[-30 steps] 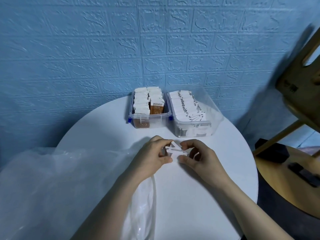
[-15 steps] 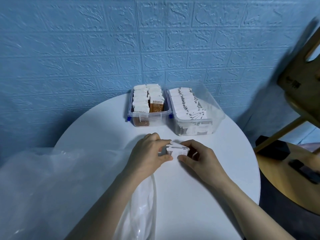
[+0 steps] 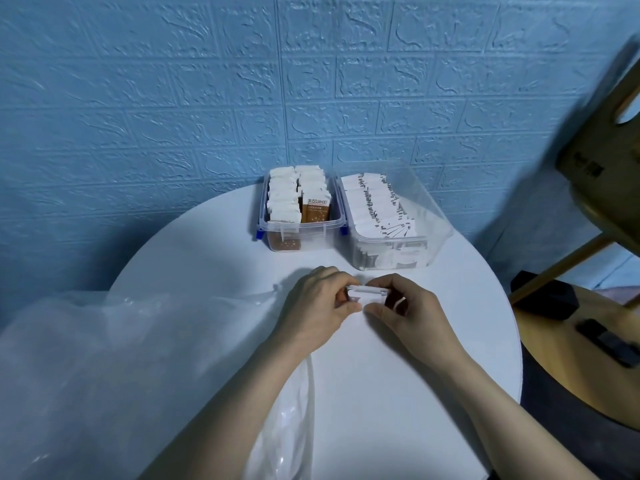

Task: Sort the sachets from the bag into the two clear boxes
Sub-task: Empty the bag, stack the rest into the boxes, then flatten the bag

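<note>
Clear plastic bag (image 3: 114,358) slumps over the left table edge, mouth toward centre. Left hand (image 3: 318,303) pinches the left end of a small stack of white sachets (image 3: 369,293), thumb under, fingers curled over the top. Right hand (image 3: 412,310) pinches the other end likewise. The stack sits low over the round white table (image 3: 381,393), well short of the boxes.

Judgement: this is squaring up before boxing. Best to even the edges first, then check the print; plain white faces seem to match the right-hand clear box (image 3: 394,220), where white sachets with black markings stand in a row. The smaller clear box (image 3: 300,216) to its left holds brown-and-white ones, packed tightly. Slide the stack in upright at the near end, where there looks to be room.

Room: blue embossed brick-pattern wall (image 3: 207,98) behind; wooden chair (image 3: 602,161) on the right.
</note>
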{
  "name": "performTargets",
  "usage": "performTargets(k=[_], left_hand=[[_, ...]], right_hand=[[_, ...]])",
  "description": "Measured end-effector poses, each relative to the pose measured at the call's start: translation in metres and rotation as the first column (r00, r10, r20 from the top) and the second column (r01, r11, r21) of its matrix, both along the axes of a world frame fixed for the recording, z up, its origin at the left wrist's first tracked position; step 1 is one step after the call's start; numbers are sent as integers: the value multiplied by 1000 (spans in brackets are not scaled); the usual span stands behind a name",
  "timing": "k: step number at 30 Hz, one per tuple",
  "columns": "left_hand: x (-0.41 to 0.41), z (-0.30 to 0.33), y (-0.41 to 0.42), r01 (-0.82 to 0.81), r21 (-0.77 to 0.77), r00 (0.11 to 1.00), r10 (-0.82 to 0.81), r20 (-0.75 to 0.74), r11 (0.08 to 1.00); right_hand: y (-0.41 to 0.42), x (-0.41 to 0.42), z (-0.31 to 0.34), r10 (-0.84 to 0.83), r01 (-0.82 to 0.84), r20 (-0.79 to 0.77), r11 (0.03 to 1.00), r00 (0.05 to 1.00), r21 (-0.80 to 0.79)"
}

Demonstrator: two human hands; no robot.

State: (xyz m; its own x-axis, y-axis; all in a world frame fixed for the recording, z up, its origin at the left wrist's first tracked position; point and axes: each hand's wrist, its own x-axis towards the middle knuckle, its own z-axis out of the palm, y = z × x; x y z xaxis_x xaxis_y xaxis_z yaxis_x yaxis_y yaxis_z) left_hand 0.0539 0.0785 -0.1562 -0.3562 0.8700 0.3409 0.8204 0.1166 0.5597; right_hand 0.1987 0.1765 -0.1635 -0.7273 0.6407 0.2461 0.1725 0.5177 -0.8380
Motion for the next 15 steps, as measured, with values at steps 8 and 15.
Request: performTargets(k=[8,15], left_hand=[[-8,1,4,5,59,1000,-6,11,998],[-27,-5,14,134,22,987,-135,83,991]], right_hand=[[7,4,-3,-169,169,-7,985,986,35],[-4,-4,-8,-153,154,-27,935,988,318]])
